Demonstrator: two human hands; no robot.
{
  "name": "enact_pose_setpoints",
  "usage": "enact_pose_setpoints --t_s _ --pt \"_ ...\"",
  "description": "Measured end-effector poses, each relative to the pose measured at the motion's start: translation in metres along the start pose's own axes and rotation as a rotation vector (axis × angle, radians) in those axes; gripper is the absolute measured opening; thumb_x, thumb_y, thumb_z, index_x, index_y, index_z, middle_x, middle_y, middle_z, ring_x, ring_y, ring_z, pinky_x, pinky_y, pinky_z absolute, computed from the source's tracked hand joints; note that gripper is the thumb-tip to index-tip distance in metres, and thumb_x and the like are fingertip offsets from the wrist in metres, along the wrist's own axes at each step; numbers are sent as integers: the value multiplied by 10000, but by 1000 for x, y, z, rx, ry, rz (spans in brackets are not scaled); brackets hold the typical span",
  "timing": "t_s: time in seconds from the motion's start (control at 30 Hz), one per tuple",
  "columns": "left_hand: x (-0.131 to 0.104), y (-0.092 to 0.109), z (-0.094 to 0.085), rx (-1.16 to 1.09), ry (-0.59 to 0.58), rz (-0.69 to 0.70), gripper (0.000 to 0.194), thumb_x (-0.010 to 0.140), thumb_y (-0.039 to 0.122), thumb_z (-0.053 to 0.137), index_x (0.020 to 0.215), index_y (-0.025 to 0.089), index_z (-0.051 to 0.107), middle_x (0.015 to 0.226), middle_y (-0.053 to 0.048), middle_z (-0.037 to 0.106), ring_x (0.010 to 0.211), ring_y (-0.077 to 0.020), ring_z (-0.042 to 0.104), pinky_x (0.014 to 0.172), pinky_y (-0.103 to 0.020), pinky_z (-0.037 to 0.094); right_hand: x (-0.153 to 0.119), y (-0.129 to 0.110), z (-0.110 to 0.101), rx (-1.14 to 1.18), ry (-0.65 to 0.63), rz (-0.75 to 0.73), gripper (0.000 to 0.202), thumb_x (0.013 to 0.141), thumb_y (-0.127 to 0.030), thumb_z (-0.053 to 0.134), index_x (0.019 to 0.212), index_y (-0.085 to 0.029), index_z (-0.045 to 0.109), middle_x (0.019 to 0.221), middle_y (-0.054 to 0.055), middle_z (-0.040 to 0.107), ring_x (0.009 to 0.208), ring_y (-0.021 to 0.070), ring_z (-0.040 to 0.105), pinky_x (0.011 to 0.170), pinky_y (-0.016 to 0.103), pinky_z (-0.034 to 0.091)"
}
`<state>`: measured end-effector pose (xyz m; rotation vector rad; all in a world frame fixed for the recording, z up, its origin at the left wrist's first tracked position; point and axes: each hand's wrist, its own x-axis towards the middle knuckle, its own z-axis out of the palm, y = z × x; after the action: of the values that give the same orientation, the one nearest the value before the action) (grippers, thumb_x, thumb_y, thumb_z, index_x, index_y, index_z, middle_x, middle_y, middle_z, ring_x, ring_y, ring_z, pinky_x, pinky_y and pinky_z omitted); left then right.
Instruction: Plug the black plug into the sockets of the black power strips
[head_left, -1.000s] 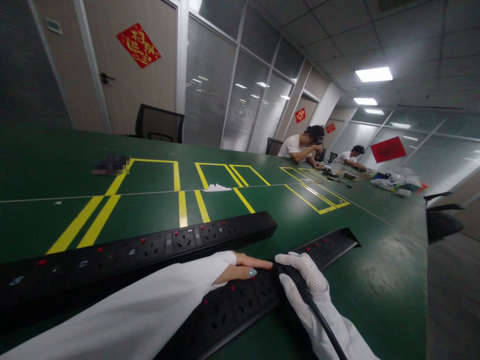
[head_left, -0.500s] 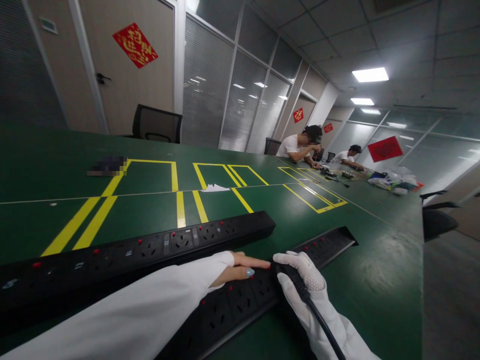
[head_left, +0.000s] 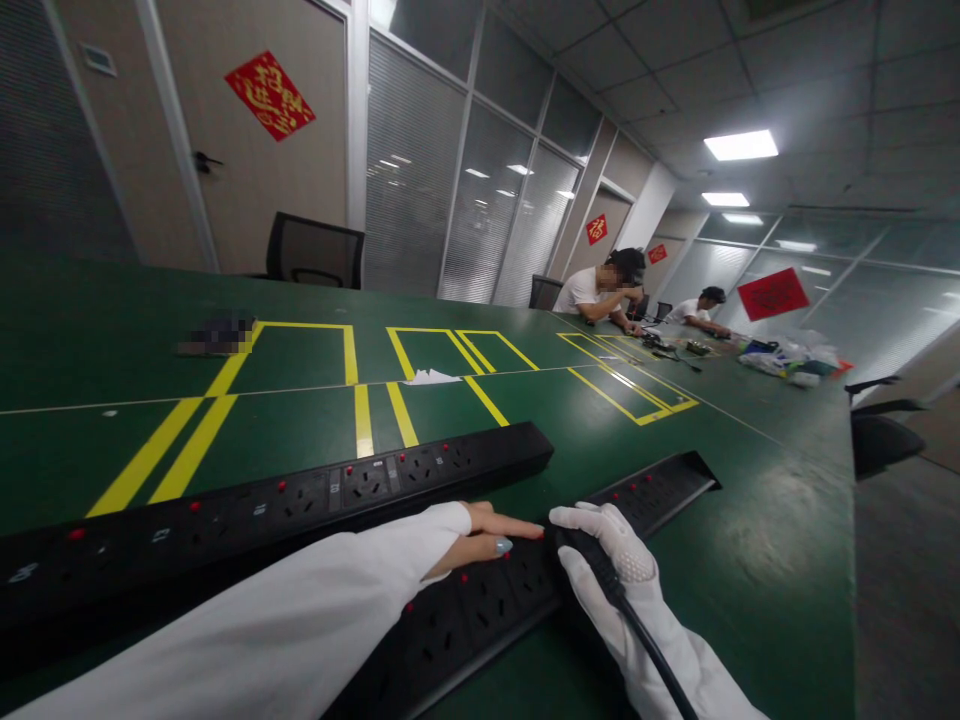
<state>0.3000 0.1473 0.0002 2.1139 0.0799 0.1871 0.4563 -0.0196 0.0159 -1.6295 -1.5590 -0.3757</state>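
My left hand (head_left: 484,538), bare-fingered below a white sleeve, lies over the nearer black power strip (head_left: 491,605). Its index finger is stretched out, the tip at a small red indicator or switch beside a socket; the other fingers are partly hidden. In a white glove, my right hand (head_left: 619,575) is closed around a black plug (head_left: 583,548) held against the same strip. The plug's black cord (head_left: 651,645) runs down along the wrist. How deep the plug sits in its socket is hidden by the hand.
A second long power strip (head_left: 311,500) lies behind my left forearm. Yellow tape (head_left: 363,420) marks rectangles on the green table (head_left: 757,510). A torn white scrap (head_left: 432,377) lies mid-table. Farther off, two people (head_left: 589,292) sit bent over parts, near a heap of plastic bags (head_left: 795,358).
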Motion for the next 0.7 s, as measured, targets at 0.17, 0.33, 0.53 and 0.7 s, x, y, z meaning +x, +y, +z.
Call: enact_pose_setpoints --t_s 0.17,0.33,0.53,0.7 --pt "-1 -1 0 2 2 -6 441 838 583 377 1215 399 511 740 7 433 722 -154 502 647 -232 353 1 -1 1 -28 16 -2 230 802 -286 470 996 -261 589 860 29 591 897 195 562 801 351 436" --pt "0 -4 1 -26 0 14 448 825 598 381 1220 421 497 729 9 399 713 -162 488 645 -243 340 1 -1 0 -41 10 -8 226 797 -288 472 988 -259 589 852 34 603 881 201 575 799 359 452" --pt "2 -6 2 -43 -10 8 445 835 581 375 1206 389 527 715 7 390 704 -158 464 654 -249 342 2 -2 -1 -47 9 -7 231 794 -269 474 993 -257 591 857 37 610 897 203 578 799 359 463" --pt "2 -4 2 -43 -18 -4 442 839 563 385 1210 371 530 741 8 409 701 -151 470 647 -245 337 1 -1 0 -25 6 -5 224 809 -297 464 995 -268 586 860 27 598 891 195 569 797 361 450"
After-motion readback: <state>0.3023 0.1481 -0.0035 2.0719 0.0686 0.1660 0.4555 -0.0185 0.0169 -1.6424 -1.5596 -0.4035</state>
